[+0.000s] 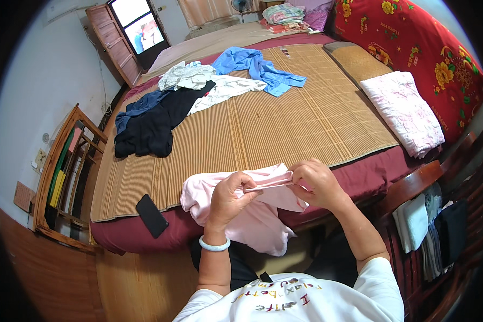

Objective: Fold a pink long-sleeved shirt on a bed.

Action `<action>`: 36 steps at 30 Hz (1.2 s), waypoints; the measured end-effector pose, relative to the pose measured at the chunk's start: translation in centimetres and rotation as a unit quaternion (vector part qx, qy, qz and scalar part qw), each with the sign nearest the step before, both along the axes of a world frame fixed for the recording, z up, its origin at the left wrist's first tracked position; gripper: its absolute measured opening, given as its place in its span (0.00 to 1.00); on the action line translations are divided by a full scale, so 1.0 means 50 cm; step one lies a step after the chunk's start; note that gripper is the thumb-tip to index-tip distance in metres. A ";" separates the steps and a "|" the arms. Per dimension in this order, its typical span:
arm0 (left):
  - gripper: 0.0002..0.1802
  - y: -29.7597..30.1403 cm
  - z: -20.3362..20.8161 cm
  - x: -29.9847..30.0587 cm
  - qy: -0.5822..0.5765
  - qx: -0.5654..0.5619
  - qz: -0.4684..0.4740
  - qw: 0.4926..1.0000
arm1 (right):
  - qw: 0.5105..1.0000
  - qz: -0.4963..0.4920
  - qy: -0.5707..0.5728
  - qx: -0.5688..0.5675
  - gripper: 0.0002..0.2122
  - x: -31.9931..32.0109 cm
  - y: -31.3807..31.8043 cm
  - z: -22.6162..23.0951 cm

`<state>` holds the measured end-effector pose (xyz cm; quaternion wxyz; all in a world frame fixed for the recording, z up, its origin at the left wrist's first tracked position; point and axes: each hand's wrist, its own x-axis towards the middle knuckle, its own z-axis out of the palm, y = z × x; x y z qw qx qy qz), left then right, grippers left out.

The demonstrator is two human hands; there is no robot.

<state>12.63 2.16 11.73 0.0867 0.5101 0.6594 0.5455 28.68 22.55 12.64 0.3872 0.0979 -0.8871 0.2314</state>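
A light pink garment hangs over the near edge of the bed, its lower part dropping toward my lap. My left hand pinches one end of a folded edge of it between thumb and fingers; a pale bangle circles that wrist. At the other end of this edge, my right hand is closed on the cloth with bent fingers. The edge is stretched nearly level between both hands. Its kind of garment cannot be told from the visible part. To the left, a black phone lies at the mat's edge.
Farther up the bamboo mat lie a black garment, a white patterned garment and a blue shirt. A folded pinkish-white quilt rests at right. Folded clothes sit on a dark wooden chair.
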 end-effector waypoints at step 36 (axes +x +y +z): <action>0.11 -0.123 -0.008 -0.147 -0.259 0.295 0.318 0.863 | 0.996 -0.036 0.009 -0.085 0.15 -0.029 -0.014 -0.061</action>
